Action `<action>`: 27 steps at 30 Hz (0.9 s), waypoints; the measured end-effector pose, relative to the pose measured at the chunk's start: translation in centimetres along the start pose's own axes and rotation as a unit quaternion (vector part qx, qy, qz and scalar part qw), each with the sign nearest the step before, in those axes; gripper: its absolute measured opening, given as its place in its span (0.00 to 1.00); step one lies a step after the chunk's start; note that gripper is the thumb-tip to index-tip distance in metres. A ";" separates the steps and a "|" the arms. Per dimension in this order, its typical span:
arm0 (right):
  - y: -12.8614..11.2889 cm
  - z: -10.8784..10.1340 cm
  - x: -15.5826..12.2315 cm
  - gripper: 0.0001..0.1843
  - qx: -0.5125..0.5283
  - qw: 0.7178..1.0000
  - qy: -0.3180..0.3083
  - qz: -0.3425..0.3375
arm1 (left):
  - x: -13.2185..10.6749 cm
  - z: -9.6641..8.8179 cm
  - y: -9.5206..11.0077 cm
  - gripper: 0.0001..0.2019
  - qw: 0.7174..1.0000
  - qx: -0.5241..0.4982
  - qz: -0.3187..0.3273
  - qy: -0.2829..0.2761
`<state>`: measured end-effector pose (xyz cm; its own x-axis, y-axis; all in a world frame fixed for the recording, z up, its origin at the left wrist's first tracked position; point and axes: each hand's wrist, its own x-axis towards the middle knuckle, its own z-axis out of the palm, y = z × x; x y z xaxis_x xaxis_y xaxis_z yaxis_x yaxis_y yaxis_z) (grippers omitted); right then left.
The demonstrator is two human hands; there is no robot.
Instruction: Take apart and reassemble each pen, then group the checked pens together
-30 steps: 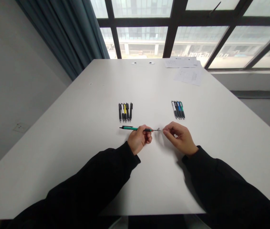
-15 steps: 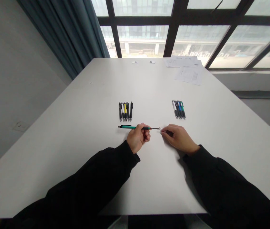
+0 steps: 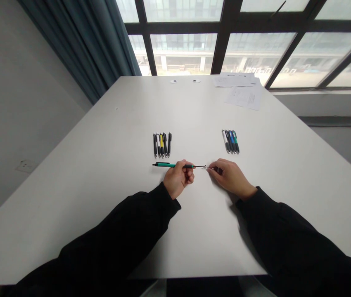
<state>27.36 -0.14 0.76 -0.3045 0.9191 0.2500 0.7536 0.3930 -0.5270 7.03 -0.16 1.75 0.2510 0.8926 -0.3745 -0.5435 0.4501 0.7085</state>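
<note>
My left hand [image 3: 178,178] is closed around a green and black pen [image 3: 165,165], held level with its clip end to the left. From the pen's right end a thin dark refill [image 3: 198,166] sticks out. My right hand [image 3: 229,177] is closed in a pinch at the refill's tip, on a small shiny piece [image 3: 205,167] too small to make out. Whether that piece surrounds the refill or only lies against it, I cannot tell.
Beyond my left hand several pens [image 3: 162,145] lie side by side, black, white and yellow. A second row of pens [image 3: 231,142] lies beyond my right hand. Papers [image 3: 243,97] rest at the white table's [image 3: 126,119] far right, by the window.
My right hand has moved slightly left, bringing the small shiny piece up to the refill's tip. My left hand keeps its hold on the pen. The view has shifted a little.
</note>
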 end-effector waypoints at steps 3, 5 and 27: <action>-0.1 0.0 0.1 0.07 -0.002 1.000 0.000 0.003 | 0.0 0.1 0.0 0.14 1.000 0.002 0.002 0.002; -0.1 0.0 0.1 0.07 0.001 1.000 0.000 0.006 | 0.0 0.1 0.1 0.14 1.000 0.003 0.001 0.003; -0.1 0.2 0.1 0.06 0.006 1.000 0.015 0.014 | -0.1 0.1 0.1 0.14 1.000 0.008 0.004 0.000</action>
<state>27.17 -0.07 0.69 -0.2646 0.9288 0.2593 0.7542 0.3669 -0.5446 7.06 -0.19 1.89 0.2458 0.8964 -0.3687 -0.5323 0.4428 0.7215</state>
